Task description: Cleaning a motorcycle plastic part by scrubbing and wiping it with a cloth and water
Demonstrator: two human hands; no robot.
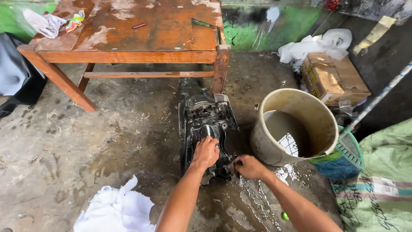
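**Two bare hands on a black engine part over a wet concrete floor**

Forearms enter from six o'clock and meet over the black engine part (205, 129), which lies on the wet concrete floor (86, 150) at the centre of the view, just in front of a leg of the wooden table (128, 25). The left hand (206, 152) rests on top of the part near its lower middle, fingers curled together and pressed down on the dark casing. The right hand (249, 166) sits at the part's lower right edge, at about four o'clock from it, fingers closed into a loose fist against the rim; whether it grips something small there cannot be told.

At three o'clock from the part stands a beige bucket (274, 141) holding murky water, close beside the part. A broom (343, 159) with blue-green bristles leans past the bucket's far side. At one o'clock lies a cardboard box (332, 77) with white plastic bags (317, 45) behind it. At seven o'clock a white cloth (113, 210) lies crumpled on the floor. At eleven o'clock a pale rag (43, 23) lies on the table top.
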